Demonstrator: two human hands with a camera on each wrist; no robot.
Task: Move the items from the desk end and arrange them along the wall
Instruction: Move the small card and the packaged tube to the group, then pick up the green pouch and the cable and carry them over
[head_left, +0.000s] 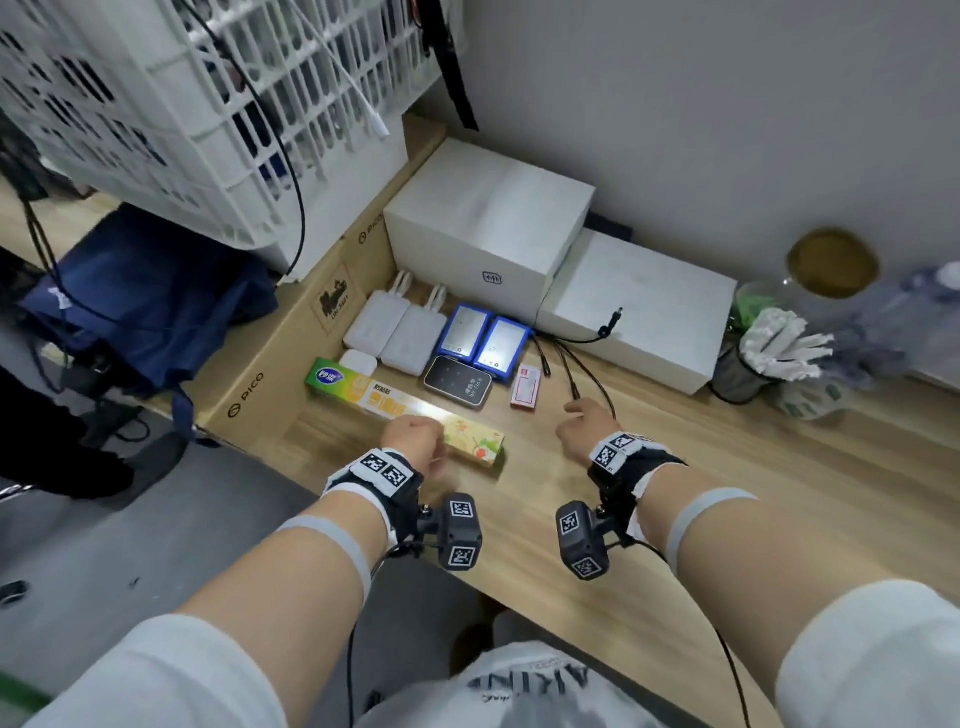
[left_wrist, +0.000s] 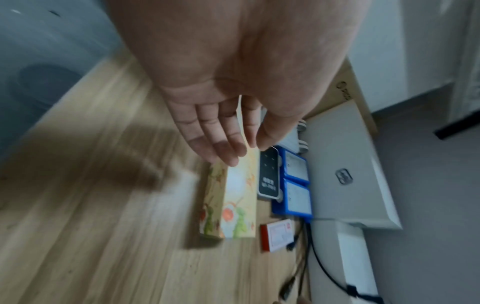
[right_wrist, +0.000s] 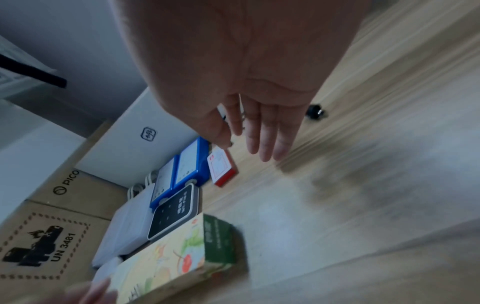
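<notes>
A long green-and-yellow wrap box (head_left: 475, 441) (left_wrist: 233, 205) (right_wrist: 168, 257) lies on the wooden desk (head_left: 675, 493) near its front edge. My left hand (head_left: 415, 439) (left_wrist: 246, 152) is over the box's middle, fingers fairly straight on its near side and thumb toward the far side. Behind the box sit two white power banks (head_left: 395, 327), two blue battery packs (head_left: 483, 338), a black device (head_left: 457, 382), a small white case (head_left: 358, 362) and a red-and-white box (head_left: 526, 387). My right hand (head_left: 584, 421) (right_wrist: 249, 144) hovers empty, fingers straight, beside black cables (head_left: 571, 374).
Two white boxes (head_left: 488, 218) (head_left: 639, 306) stand against the grey wall (head_left: 727, 104). A cardboard PICO box (head_left: 291, 364) closes the desk's left end, with a white crate (head_left: 208, 104) on it. A mesh cup (head_left: 737, 374) and a jar (head_left: 831, 265) stand at the right.
</notes>
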